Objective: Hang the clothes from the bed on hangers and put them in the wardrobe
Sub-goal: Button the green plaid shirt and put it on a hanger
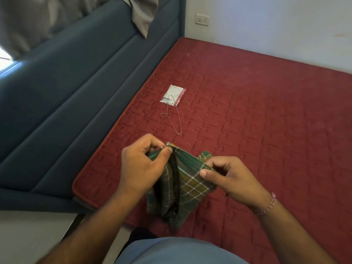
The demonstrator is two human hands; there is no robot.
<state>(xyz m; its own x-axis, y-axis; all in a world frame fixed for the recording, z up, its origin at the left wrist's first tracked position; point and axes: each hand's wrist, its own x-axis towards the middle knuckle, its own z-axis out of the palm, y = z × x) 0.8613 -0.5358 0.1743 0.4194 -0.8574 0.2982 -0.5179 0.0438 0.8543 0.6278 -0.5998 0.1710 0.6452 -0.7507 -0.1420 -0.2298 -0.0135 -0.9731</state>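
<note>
A green and yellow checked cloth (187, 184) hangs folded between my two hands above the near edge of the red mattress (257, 115). My left hand (142, 164) pinches its top edge at the left corner. My right hand (230, 176) pinches the same edge further right. The lower part of the cloth droops down to the mattress edge. A thin wire hanger (174, 116) lies flat on the mattress beyond my hands, its hook pointing left.
A small white and red plastic packet (174, 93) lies under the hanger's far end. A dark blue padded headboard (76, 88) runs along the left of the mattress. A grey cloth (142, 15) drapes over its top. A white wall with a socket (202, 20) stands behind.
</note>
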